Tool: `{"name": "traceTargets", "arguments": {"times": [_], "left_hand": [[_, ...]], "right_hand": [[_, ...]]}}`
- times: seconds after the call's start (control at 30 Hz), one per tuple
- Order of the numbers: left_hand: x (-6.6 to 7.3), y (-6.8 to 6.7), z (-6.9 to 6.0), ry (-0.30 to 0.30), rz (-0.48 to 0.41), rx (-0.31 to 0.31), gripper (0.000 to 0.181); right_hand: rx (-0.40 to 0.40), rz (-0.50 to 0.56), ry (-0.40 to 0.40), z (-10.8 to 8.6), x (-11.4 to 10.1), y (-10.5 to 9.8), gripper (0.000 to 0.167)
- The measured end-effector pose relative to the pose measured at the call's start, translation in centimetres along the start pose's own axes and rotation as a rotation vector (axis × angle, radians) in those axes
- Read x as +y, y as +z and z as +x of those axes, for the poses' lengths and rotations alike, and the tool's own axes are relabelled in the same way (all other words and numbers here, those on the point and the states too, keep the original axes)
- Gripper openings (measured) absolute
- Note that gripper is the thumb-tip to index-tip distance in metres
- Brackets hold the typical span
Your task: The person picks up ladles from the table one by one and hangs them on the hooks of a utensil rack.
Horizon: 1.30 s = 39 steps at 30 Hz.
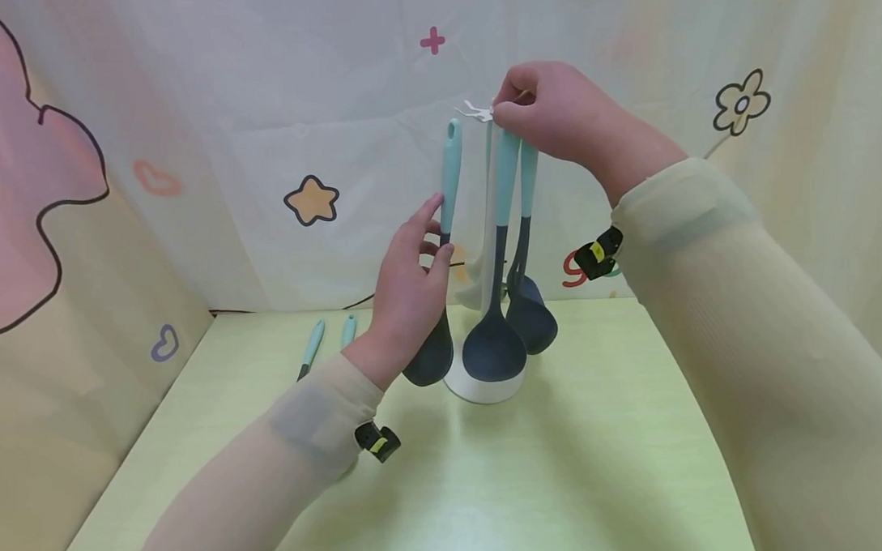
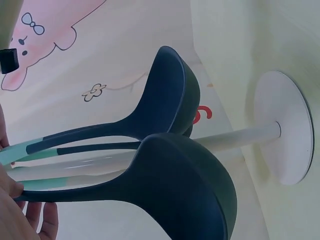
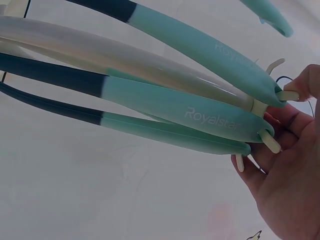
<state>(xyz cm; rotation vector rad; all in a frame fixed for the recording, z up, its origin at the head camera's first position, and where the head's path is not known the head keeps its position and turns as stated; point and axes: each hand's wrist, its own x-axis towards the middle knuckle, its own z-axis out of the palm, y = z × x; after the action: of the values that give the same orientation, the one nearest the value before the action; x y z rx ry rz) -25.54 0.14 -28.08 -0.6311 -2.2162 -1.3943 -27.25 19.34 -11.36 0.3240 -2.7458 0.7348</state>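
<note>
In the head view my left hand [image 1: 415, 279] pinches a dark ladle [image 1: 431, 360] by its neck, its teal handle upright and its top apart from the rack. The left wrist view shows that ladle's deep bowl [image 2: 185, 185] close up. My right hand [image 1: 552, 109] grips the hooked top of a white utensil rack [image 1: 490, 228]. A second ladle [image 1: 494, 346] hangs there, with another dark utensil [image 1: 533, 319] behind it. In the right wrist view, teal handles [image 3: 185, 110] hang on hooks by their holes, and the right thumb [image 3: 304, 82] touches one hook.
Two teal-handled utensils, one handle [image 1: 313, 344] left of the other [image 1: 348, 329], lie on the table [image 1: 587, 475], partly hidden by my left arm. The rack's round white base [image 1: 484, 390] stands near the patterned curtain [image 1: 360, 78] at the back.
</note>
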Motion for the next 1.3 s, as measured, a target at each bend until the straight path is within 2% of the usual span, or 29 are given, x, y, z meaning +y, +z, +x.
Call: {"name": "traceTargets", "arguments": {"times": [0.57, 1.3], "left_hand": [[0.7, 0.5, 0.5, 0.016, -0.009, -0.008, 0.056], [1.4, 0.1, 1.4, 0.0, -0.002, -0.04, 0.055]], "right_hand": [[0.001, 0.016, -0.016, 0.1, -0.1, 0.3, 0.033], [0.016, 0.023, -0.015, 0.0, 0.0, 0.3, 0.035]]}}
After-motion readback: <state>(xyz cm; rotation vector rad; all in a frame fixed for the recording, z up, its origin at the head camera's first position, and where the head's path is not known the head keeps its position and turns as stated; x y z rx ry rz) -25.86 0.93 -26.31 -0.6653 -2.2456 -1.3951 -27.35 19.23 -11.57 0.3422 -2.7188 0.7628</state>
